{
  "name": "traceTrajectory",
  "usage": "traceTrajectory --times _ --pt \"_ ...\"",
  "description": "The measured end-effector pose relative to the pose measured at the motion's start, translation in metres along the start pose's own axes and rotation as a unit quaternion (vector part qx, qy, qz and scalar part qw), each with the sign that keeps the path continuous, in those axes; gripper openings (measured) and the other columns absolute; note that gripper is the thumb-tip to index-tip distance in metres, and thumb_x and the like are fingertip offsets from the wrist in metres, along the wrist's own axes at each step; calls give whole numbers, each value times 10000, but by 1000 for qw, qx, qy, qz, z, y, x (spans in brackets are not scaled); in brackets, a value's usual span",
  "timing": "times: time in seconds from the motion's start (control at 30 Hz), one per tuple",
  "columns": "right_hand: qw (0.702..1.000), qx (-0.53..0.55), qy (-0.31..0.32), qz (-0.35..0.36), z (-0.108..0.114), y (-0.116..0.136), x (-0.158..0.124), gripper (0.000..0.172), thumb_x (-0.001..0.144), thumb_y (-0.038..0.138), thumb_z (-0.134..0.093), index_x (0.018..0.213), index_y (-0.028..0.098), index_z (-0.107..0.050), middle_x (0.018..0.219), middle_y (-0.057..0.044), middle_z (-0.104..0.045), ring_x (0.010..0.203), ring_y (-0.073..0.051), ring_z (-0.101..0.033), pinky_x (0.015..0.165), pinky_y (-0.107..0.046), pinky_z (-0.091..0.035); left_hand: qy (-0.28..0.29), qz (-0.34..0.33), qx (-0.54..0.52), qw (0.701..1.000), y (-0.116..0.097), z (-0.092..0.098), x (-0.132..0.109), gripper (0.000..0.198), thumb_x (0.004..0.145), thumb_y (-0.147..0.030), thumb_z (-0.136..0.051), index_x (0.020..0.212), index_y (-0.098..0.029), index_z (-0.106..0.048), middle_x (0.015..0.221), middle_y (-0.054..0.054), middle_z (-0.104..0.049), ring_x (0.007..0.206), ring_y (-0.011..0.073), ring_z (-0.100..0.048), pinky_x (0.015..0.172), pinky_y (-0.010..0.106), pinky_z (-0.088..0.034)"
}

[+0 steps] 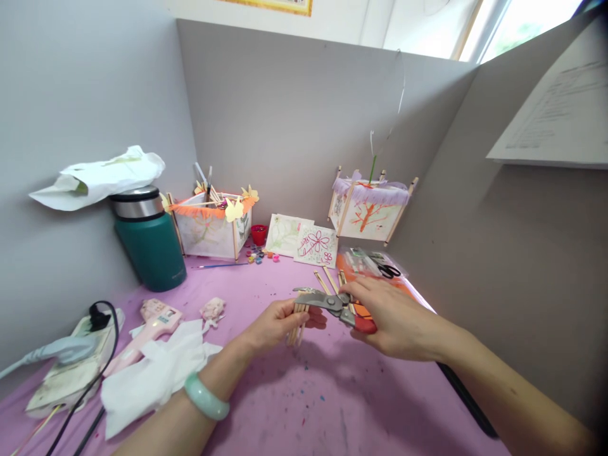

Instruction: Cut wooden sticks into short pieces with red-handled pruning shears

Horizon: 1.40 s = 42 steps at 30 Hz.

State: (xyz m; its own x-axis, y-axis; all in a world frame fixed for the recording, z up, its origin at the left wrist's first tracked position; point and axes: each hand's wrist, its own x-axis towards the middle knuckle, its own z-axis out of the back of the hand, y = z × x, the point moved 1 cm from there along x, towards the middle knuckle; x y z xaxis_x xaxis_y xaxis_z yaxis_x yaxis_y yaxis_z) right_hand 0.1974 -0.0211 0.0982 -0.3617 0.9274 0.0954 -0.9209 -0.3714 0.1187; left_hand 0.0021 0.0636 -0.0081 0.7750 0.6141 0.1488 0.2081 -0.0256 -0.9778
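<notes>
"Pinching what, that left hand [280, 322]?"

"A bundle of wooden sticks [298, 328] — thumb on the near side, fingers behind, held up above the purple tablecloth [266, 405]. A pale green bangle [206, 396] circles that wrist."

"And the right hand [394, 316]?"

"Wrapped around the red-handled pruning shears [332, 303]. The blades reach across the upper end of the bundle; I can't tell whether they bite into the wood."

"Any other sticks about?"

"Several loose sticks [329, 277] behind the shears, near black-handled scissors [389, 271]."

"What's by the left arm?"

"White tissue [166, 373], then a pink glue gun [147, 335], with a power strip [71, 373] further left."

"And along the back?"

"A teal bottle [151, 253] with crumpled white paper [109, 174] on its lid, and just beside it a paper-sided box [204, 235] with orange fringe. Right of that, 2 drawn cards [317, 248] — the nearer shows a magenta flower — then a purple-fringed paper lantern [375, 218] with an orange tree."
</notes>
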Motion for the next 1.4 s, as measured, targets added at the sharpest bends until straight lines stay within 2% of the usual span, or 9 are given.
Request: traceTrajectory --times 0.17,0.33,0.6,1.1,1.4 --pt "1000 -21 -18 -4 0 3 0 299 713 181 -586 1004 227 -535 953 -76 -573 919 -252 -525 789 -386 -406 4 -10 -9 1000 2 0 1 343 826 -381 -583 1008 -103 -670 1033 163 -685 997 285 -636 932 441 -435" --pt "1000 4 -11 3 -2 0 0 330 705 233 -633 1020 232 -531 955 -67 -582 914 -249 -532 806 -390 -407 3 -11 -15 1000 4 1 1 335 815 -382 -599 993 -108 -675 1026 159 -689 993 289 -638 931 449 -435" --pt "1000 -13 -28 5 -2 1 1 366 715 251 -629 1066 235 -527 977 -76 -569 955 -258 -523 863 -417 -387 -1 -8 -15 1000 4 2 1 342 815 -378 -599 996 -98 -673 1023 167 -687 1000 296 -633 928 453 -433" --pt "999 -21 -28 7 -1 1 2 395 701 229 -626 1085 234 -532 972 -78 -569 925 -257 -524 817 -399 -393 -2 -5 -11 1000 1 0 1 341 809 -390 -603 968 -101 -686 1004 164 -694 987 290 -639 902 435 -457" --pt "1000 -22 -20 4 -1 3 3 357 713 208 -584 1066 232 -530 958 -76 -567 887 -239 -523 766 -370 -399 7 -9 2 1000 2 1 0 342 827 -385 -578 984 -100 -684 1029 166 -688 992 281 -639 919 425 -447"
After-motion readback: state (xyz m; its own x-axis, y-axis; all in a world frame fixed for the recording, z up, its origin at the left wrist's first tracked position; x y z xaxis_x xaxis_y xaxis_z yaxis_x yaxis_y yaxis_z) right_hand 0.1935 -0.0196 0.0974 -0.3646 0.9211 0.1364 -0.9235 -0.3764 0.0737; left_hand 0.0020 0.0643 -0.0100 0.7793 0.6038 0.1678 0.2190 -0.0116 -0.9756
